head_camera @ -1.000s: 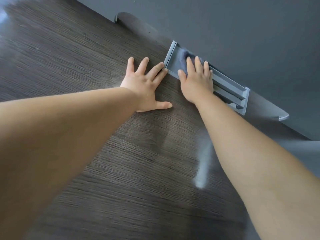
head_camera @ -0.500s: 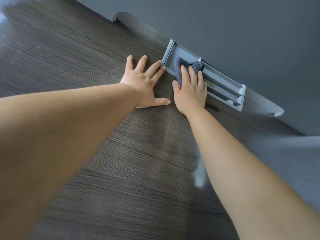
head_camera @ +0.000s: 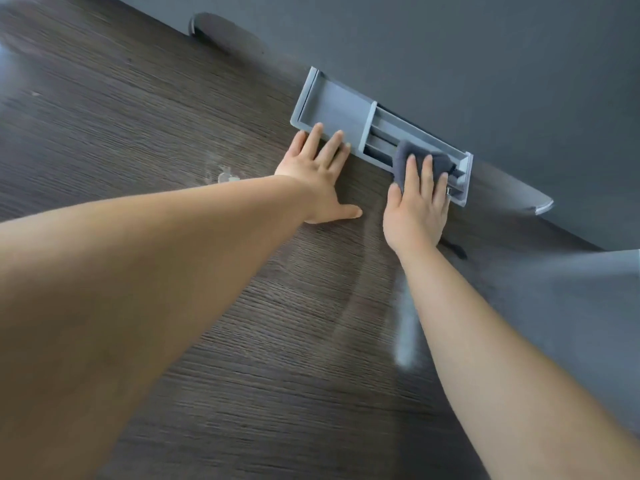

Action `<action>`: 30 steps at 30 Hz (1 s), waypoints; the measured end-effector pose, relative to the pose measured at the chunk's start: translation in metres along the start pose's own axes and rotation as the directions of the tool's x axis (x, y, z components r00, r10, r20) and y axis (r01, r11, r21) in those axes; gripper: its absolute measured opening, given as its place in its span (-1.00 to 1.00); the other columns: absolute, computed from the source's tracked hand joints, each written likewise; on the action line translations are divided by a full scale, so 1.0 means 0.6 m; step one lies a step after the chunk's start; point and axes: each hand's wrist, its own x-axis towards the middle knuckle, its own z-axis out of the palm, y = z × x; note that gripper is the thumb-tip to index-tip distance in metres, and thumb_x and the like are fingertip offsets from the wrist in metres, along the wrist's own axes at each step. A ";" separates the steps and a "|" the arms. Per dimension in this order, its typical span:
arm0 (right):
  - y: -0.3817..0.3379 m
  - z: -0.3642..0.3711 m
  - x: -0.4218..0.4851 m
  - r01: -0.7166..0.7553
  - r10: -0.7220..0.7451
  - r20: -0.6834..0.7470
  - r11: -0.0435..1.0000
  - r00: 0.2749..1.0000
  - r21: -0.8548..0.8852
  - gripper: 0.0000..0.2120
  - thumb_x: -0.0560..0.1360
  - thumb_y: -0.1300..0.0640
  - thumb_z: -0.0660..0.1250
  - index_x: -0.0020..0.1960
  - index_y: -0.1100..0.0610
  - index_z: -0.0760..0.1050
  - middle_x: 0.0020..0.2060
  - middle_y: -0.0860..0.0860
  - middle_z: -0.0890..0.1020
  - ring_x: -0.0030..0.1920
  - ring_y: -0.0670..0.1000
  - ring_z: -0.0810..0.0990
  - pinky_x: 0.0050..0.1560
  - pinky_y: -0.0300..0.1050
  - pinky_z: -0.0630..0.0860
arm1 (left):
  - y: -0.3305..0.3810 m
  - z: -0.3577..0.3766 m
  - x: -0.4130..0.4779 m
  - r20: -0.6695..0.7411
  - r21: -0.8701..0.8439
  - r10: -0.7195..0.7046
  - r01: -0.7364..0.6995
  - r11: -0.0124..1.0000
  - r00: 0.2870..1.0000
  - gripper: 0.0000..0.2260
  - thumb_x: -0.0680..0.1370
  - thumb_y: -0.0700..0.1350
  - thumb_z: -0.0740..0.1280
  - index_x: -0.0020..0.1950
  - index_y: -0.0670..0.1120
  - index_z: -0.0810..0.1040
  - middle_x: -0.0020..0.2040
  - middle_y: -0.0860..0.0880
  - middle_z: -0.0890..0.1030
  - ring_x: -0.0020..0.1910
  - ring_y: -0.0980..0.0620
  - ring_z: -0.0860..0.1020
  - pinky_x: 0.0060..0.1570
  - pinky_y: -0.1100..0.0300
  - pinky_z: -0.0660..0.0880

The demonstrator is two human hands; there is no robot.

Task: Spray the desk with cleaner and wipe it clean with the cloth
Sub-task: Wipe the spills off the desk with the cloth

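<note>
The desk (head_camera: 242, 341) is dark wood-grain. At its far edge, against the grey wall, sits a grey plastic cable tray (head_camera: 332, 105) with slots at its right end. My right hand (head_camera: 417, 206) presses a dark grey cloth (head_camera: 405, 155) onto the tray's right, slotted end, fingers flat on top of the cloth. My left hand (head_camera: 318, 174) lies flat on the desk with fingers spread, fingertips touching the tray's front rim. No spray bottle is in view.
A whitish wet smear (head_camera: 225, 176) lies on the desk left of my left wrist. A pale streak (head_camera: 407, 344) shows beside my right forearm. A grey rounded bracket (head_camera: 538, 206) sticks out at the wall right of the tray, another (head_camera: 207, 26) far left.
My right hand has slid the cloth from the tray's left compartment along to its right, slotted end. My left hand stays flat on the desk, its fingertips now at the tray's rim.
</note>
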 end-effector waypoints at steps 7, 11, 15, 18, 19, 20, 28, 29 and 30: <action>-0.084 0.002 0.035 0.019 -0.021 0.043 0.999 0.999 0.035 -0.50 0.64 -0.05 -0.05 0.55 -0.06 -0.05 0.55 -0.07 -0.02 0.53 0.15 -0.14 0.49 0.14 -0.14 | 0.000 0.012 0.003 -0.036 0.005 -0.007 0.007 1.000 0.999 -0.07 0.38 0.50 -0.09 0.54 -0.05 -0.22 0.55 -0.02 -0.20 0.50 -0.14 -0.29 0.47 -0.05 -0.25; -0.081 -0.001 0.038 0.097 -0.096 0.037 0.995 0.995 -0.009 -0.48 0.63 -0.09 -0.04 0.54 -0.03 -0.03 0.54 -0.05 0.05 0.52 0.17 -0.07 0.48 0.17 -0.10 | -0.001 0.016 0.004 -0.064 -0.001 -0.008 0.007 1.000 0.998 -0.05 0.35 0.52 -0.09 0.54 -0.05 -0.19 0.55 -0.01 -0.17 0.51 -0.13 -0.26 0.47 -0.05 -0.23; -0.010 -0.007 0.052 0.186 -0.185 0.017 0.977 0.983 -0.103 -0.51 0.61 -0.12 -0.03 0.50 -0.01 0.09 0.48 -0.01 0.17 0.47 0.18 0.07 0.46 0.19 -0.02 | 0.001 0.015 0.004 -0.041 0.020 -0.014 0.015 1.000 0.999 -0.05 0.36 0.52 -0.07 0.53 -0.04 -0.24 0.55 0.00 -0.20 0.50 -0.13 -0.29 0.46 -0.03 -0.25; 0.032 -0.007 0.052 0.078 -0.077 0.012 0.990 0.997 -0.114 -0.52 0.62 -0.12 -0.03 0.49 0.02 0.12 0.48 0.03 0.17 0.48 0.21 0.05 0.47 0.20 -0.07 | 0.002 0.013 0.004 -0.037 0.024 -0.013 0.014 1.000 0.999 -0.06 0.36 0.52 -0.06 0.53 -0.03 -0.26 0.55 0.00 -0.21 0.50 -0.13 -0.30 0.46 -0.03 -0.26; 0.033 -0.007 0.049 0.036 -0.034 0.019 0.993 0.999 -0.112 -0.51 0.62 -0.12 -0.04 0.50 0.03 0.11 0.49 0.03 0.15 0.49 0.22 0.02 0.48 0.20 -0.10 | 0.001 0.014 0.004 -0.038 0.024 -0.013 0.014 1.000 0.999 -0.06 0.37 0.52 -0.07 0.53 -0.04 -0.26 0.55 -0.01 -0.22 0.50 -0.13 -0.30 0.46 -0.03 -0.27; 0.024 -0.006 0.048 -0.001 0.004 0.024 0.994 1.000 -0.106 -0.50 0.62 -0.13 -0.05 0.50 0.02 0.09 0.50 0.04 0.13 0.49 0.24 -0.01 0.48 0.21 -0.12 | 0.001 0.014 0.004 -0.039 0.024 -0.014 0.015 1.000 0.999 -0.06 0.37 0.52 -0.07 0.53 -0.04 -0.26 0.55 -0.01 -0.22 0.50 -0.13 -0.30 0.46 -0.03 -0.27; -0.093 0.000 0.036 0.059 -0.058 0.065 0.998 0.996 -0.016 -0.49 0.63 -0.11 -0.07 0.54 -0.06 -0.03 0.54 -0.01 0.03 0.51 0.21 -0.10 0.48 0.19 -0.19 | 0.001 0.018 0.004 -0.069 0.007 -0.012 0.012 1.000 0.998 -0.05 0.33 0.51 -0.11 0.54 -0.04 -0.20 0.55 -0.01 -0.16 0.50 -0.13 -0.27 0.47 -0.05 -0.23; -0.077 0.000 0.035 0.108 -0.106 0.066 0.994 0.992 -0.028 -0.49 0.63 -0.10 -0.07 0.55 -0.07 -0.05 0.54 -0.03 0.02 0.51 0.19 -0.09 0.48 0.18 -0.18 | 0.000 0.018 0.003 -0.066 0.010 -0.013 0.014 1.000 0.998 -0.05 0.34 0.52 -0.10 0.54 -0.04 -0.20 0.55 -0.01 -0.17 0.50 -0.13 -0.27 0.46 -0.04 -0.24; -0.051 -0.003 0.034 0.155 -0.152 0.064 0.987 0.986 -0.042 -0.49 0.63 -0.10 -0.07 0.55 -0.08 -0.06 0.54 -0.04 0.02 0.52 0.17 -0.08 0.49 0.17 -0.16 | 0.002 0.017 0.003 -0.060 0.014 -0.015 0.016 1.000 0.998 -0.05 0.34 0.52 -0.09 0.54 -0.03 -0.21 0.55 0.00 -0.18 0.50 -0.12 -0.27 0.46 -0.03 -0.25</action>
